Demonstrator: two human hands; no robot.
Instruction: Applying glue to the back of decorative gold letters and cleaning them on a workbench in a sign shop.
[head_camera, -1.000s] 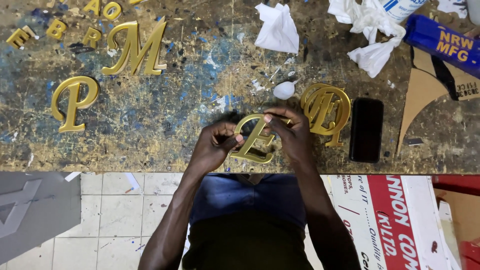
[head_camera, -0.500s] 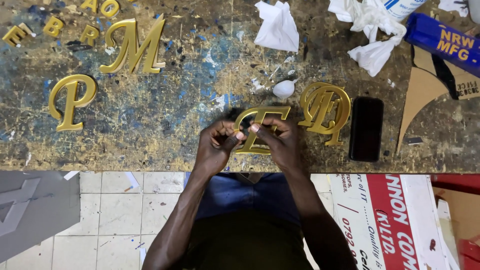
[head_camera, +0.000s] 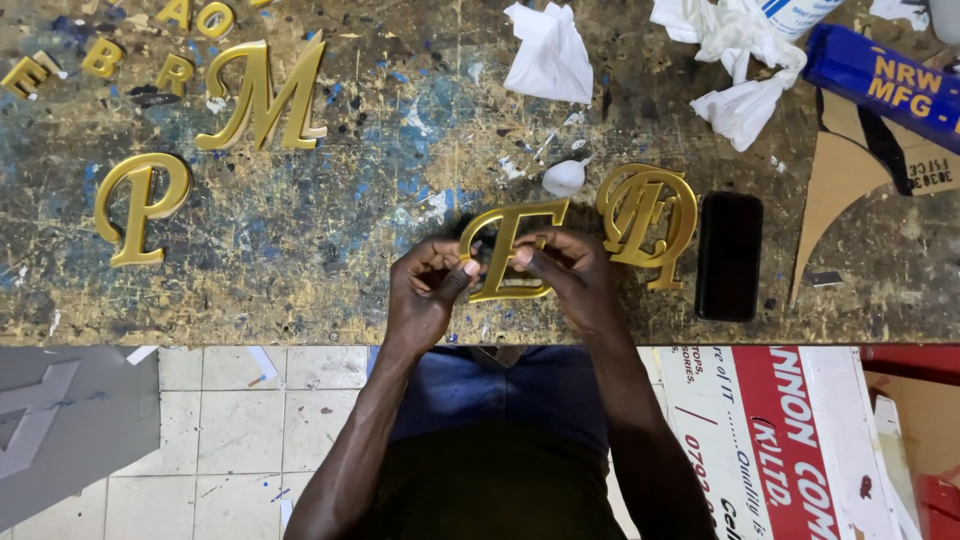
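Gold sign letter held just above workbench edge, both hands on it.
Left hand and right hand pinched shut on stem; keep grip on edges, face clear, circular gold emblem just beside.

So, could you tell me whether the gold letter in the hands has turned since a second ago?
Yes. The gold letter E has rotated from tilted to nearly upright beside the unmoved round gold monogram.
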